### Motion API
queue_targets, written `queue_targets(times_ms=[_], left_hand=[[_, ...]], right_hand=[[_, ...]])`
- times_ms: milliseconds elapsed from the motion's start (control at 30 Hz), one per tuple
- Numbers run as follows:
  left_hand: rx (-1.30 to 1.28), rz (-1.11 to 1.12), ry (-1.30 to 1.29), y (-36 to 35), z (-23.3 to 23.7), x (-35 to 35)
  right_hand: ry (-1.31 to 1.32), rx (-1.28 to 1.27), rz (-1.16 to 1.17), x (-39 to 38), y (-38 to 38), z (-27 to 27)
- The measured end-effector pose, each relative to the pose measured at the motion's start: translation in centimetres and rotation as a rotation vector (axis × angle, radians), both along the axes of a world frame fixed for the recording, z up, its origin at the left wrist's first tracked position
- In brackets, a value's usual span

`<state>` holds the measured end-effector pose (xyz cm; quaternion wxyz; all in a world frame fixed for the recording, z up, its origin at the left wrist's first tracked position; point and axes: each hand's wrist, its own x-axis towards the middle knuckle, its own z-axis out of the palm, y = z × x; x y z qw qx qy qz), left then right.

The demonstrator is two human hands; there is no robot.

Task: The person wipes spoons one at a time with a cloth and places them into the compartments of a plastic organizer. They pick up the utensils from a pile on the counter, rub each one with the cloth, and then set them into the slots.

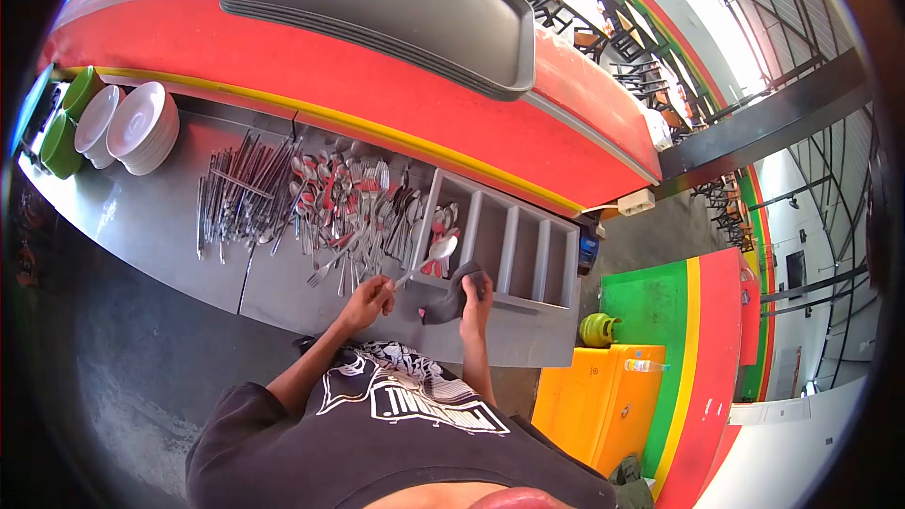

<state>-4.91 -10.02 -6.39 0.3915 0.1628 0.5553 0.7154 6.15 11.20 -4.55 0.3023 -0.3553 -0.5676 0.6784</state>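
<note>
A metal spoon (441, 250) is held by its handle in my left hand (370, 300), its bowl pointing up and right. My right hand (477, 300) is wrapped round a dark cloth (451, 301), close beside the spoon. Just beyond both hands lies a grey cutlery tray (509, 250) with several compartments; its leftmost one has spoons (445, 222) with red handles in it. To the left, loose spoons and forks (349, 198) are heaped on the steel counter (203, 287), and a pile of thin utensils (243, 190) lies further left.
White bowls (146, 130) and green bowls (62, 143) are stacked at the counter's far left. Black serving trays (377, 9) lie stacked on the red ledge (226, 33) beyond. An orange box (589, 405) and a green gas cylinder (598, 330) stand at the right.
</note>
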Motion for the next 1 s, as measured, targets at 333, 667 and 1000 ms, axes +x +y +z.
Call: queue_targets(times_ms=[333, 667, 1000], left_hand=[[0.001, -0.332, -0.214, -0.8, -0.1, 0.7], [-0.158, -0.455, 0.202, -0.7, 1.7, 1.2], [-0.152, -0.363, 0.553, -1.1, 1.3, 1.4]], right_hand=[[0.027, -0.295, 0.538, -0.5, -6.3, 1.1], [-0.071, -0.087, 0.422, 0.1, -5.3, -0.6], [-0.068, -0.106, 0.164, -1.0, -5.1, -1.2]])
